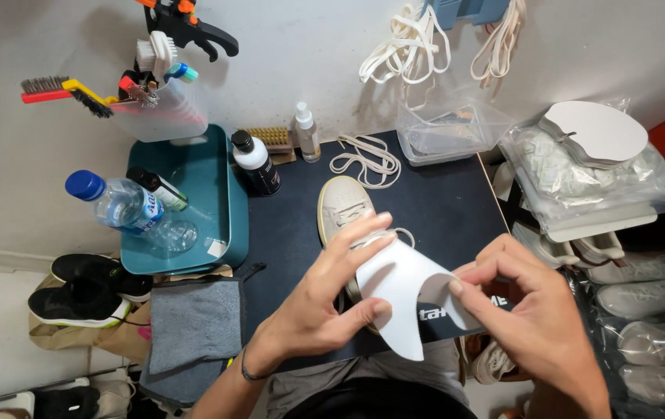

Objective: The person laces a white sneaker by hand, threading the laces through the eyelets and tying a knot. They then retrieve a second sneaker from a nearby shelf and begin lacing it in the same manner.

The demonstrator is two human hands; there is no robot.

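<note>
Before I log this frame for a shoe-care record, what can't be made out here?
- Shoe, head view: heel end hidden behind the left hand and the white card.
- Card's underside: faces away, curled between both hands; right hand covers one edge.
- Clear tub: contents blurred by plastic.
- Bagged shoes: cut off by the right edge.

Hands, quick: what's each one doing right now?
Left hand: closed on the white card insert, bending it.
Right hand: pinching the same insert's other edge.

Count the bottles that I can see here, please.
4: a clear water bottle and a small dark one on the teal tray, a black bottle and a clear spray bottle beside it.
</note>
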